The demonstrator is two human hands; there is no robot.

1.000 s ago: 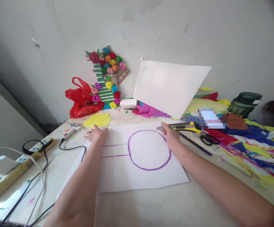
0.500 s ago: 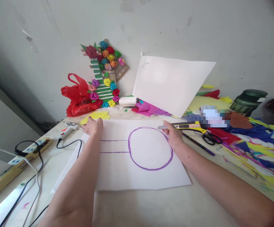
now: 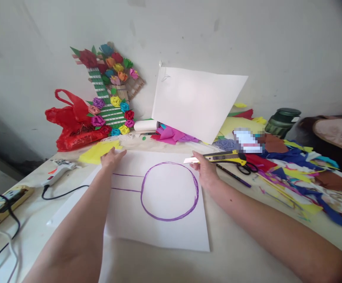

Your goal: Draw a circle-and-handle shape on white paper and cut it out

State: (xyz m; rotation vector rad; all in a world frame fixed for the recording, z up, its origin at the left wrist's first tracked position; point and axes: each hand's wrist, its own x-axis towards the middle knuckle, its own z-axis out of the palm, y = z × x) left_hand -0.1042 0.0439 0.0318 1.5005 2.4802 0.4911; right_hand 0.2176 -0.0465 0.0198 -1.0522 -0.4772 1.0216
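A white foam-like sheet (image 3: 165,236) lies on the table in front of me. Drawn on it in purple are a large circle (image 3: 198,188) and two parallel lines running left from it. My left hand (image 3: 111,158) rests at the sheet's far left edge, thumb spread from the fingers. At the far right corner, my right hand (image 3: 205,171) holds a yellow-and-black utility knife (image 3: 222,157) with its blade out, pointing left. The same hand touches the sheet's edge. Black-handled scissors (image 3: 247,168) and a dark purple pencil-like stick (image 3: 234,175) lie just beyond the knife.
A white board (image 3: 197,102) leans against the wall, beside a paper-flower decoration (image 3: 111,114) and a red plastic bag (image 3: 73,125). Coloured scraps (image 3: 300,173) and a green jar (image 3: 283,121) occupy the right. Left are a glue gun (image 3: 57,173), a power strip (image 3: 8,202) and cables.
My view has swung to the right, so the scene sits further left. The drawn sheet has turned slightly clockwise, its near right corner coming towards me. The knife stays in my right hand.
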